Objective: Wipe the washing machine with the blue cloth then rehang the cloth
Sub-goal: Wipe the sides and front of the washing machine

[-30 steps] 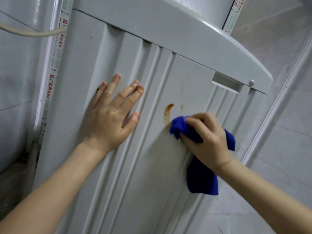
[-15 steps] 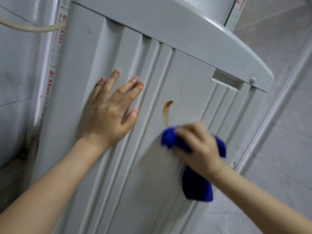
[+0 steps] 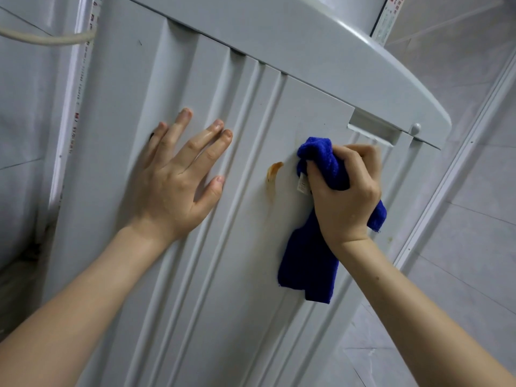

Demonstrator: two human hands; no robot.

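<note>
Left hand (image 3: 178, 177) flat on washer (image 3: 134, 113), fingers spread. Right hand (image 3: 344, 196) fisted, fingers squeezing cloth (image 3: 310, 261) right of brown stain (image 3: 273, 174). Cloth hanging long-ways down.

Tiled utility corner, flat grey light.
Pale grey tiled wall (image 3: 474, 174) on the right with a white corner trim strip (image 3: 458, 163). Tiled floor (image 3: 391, 353) below. Left: white wall panel (image 3: 25, 113), a beige hose (image 3: 42, 38) crossing it, grime at base.
</note>
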